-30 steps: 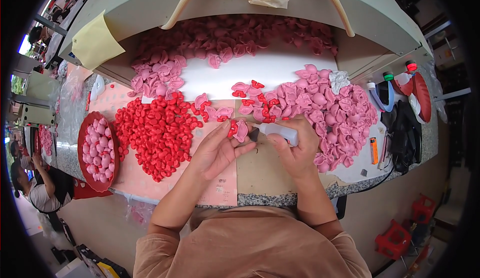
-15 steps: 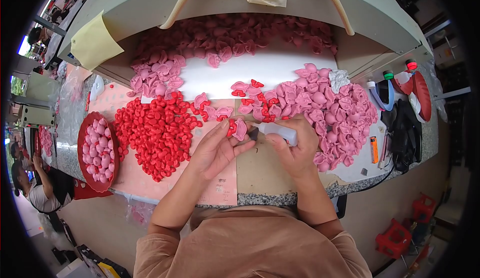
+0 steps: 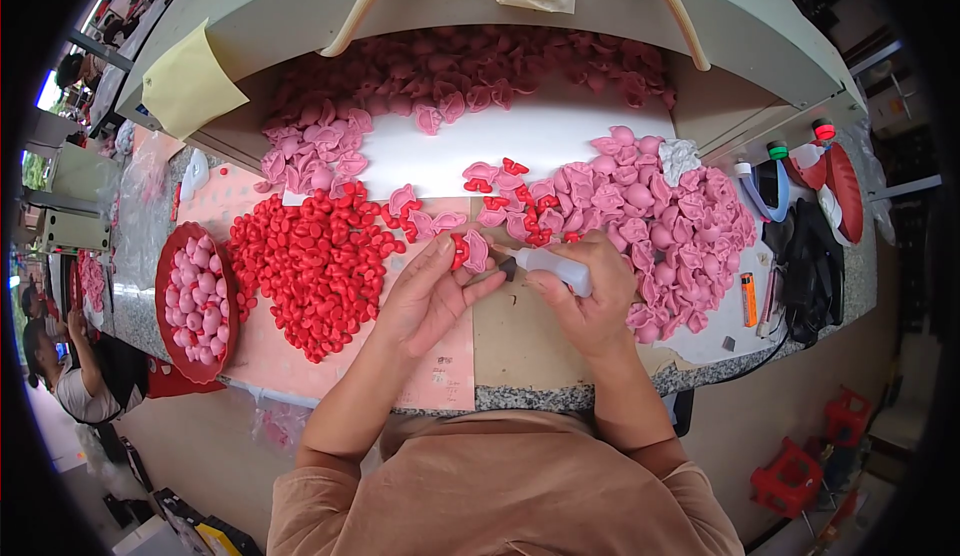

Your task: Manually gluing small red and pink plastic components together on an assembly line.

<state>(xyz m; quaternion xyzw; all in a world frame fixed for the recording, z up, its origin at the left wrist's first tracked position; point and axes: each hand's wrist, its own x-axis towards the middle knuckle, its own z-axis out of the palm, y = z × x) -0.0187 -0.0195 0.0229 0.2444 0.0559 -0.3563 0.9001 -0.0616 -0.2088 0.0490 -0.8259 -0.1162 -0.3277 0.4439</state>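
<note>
Between the thumb and fingers of my left hand (image 3: pixel 420 301) is a pink shell-shaped plastic piece (image 3: pixel 476 252), with a small red bow-shaped piece (image 3: pixel 460 252) against its left side. My right hand (image 3: pixel 600 301) is closed around a small translucent squeeze bottle (image 3: pixel 560 270), its thin nozzle pointing left, close to the pink piece. Whether the nozzle touches it I cannot tell. Just beyond my fingers lie several pink pieces with red bows (image 3: pixel 525 211). A large heap of red pieces (image 3: pixel 315 266) spreads on the left, and a heap of pink pieces (image 3: pixel 665 226) on the right.
A red basket (image 3: pixel 228 326) of pink balls stands at the left edge. More pink pieces (image 3: pixel 430 71) fill the back of the pale cabinet (image 3: pixel 740 26). At right are an orange lighter (image 3: pixel 748 300), a black bag (image 3: pixel 812 266) and capped bottles (image 3: pixel 777 150). Another person (image 3: pixel 85 376) sits far left.
The bottle has tilted slightly, its nozzle end a little lower. The pink piece in my left hand has turned and shifted slightly left. Both hands keep their holds.
</note>
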